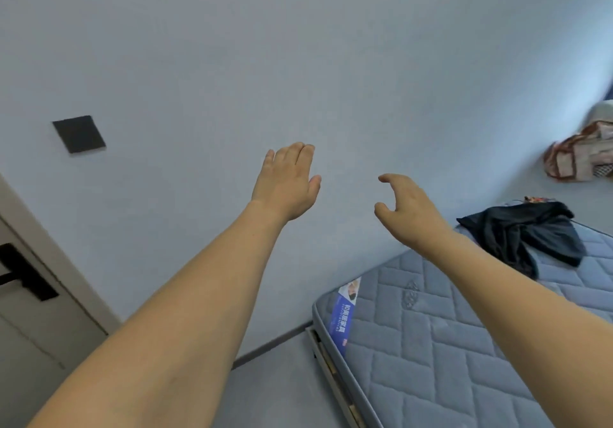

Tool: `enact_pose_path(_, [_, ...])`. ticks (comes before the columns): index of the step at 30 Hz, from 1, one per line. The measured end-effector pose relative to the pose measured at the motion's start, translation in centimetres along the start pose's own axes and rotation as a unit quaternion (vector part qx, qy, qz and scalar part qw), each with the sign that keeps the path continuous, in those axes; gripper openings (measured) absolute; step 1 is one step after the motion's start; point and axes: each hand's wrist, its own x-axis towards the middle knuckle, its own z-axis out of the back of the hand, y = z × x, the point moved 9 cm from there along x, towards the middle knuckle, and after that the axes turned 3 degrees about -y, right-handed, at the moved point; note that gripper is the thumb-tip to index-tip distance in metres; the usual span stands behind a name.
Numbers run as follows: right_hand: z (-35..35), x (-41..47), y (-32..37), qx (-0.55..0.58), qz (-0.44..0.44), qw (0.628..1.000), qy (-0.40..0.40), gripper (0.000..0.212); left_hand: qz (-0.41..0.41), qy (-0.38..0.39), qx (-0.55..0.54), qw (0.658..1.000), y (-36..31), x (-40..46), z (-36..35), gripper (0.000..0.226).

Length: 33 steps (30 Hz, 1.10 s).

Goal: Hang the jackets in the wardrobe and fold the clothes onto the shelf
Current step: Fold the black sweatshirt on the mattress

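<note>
Your view is tilted, and much of the room is cut off. Only a corner of the mattress (441,338) shows at lower right; its far end runs out of frame. At the right edge a patterned bag (578,155) is cropped and slightly blurred, so its contents cannot be made out. The door (30,321) at lower left shows only in part, with a dark handle plate (25,273).

The mattress is grey, quilted in a diamond stitch, with a blue printed label (345,314) on its side. The wall (298,46) is plain and matte, carrying a dark square panel (79,134).

The dark garment (527,235) lies crumpled on the mattress near the wall, folds too dark to read.

Your left hand (287,183) is raised, fingers straight and together, holding nothing. Your right hand (409,210) is loosely curled, thumb and fingers apart, also empty. Both are well apart from the garment.
</note>
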Motion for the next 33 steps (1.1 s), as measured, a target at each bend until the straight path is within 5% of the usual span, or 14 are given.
enact_pose_path(17, [-1.6,2.3,-42.7,-0.013,-0.312,0.95,-0.006,0.057,-0.255,0.16,-0.094,0.949,-30.4,17.5,-32.1,0.057])
enact_pose_path(25, [-12.3,2.7,-68.6,-0.073,-0.42,0.904,-0.023,0.055,-0.29,0.288,-0.145,0.901,-41.4,19.1,-62.6,0.053])
enact_pose_path(33, [-22.5,3.2,-90.3,-0.159,-0.394,0.904,-0.039,0.056,-0.335,0.356,-0.169,0.856,-54.2,18.4,-85.9,0.061])
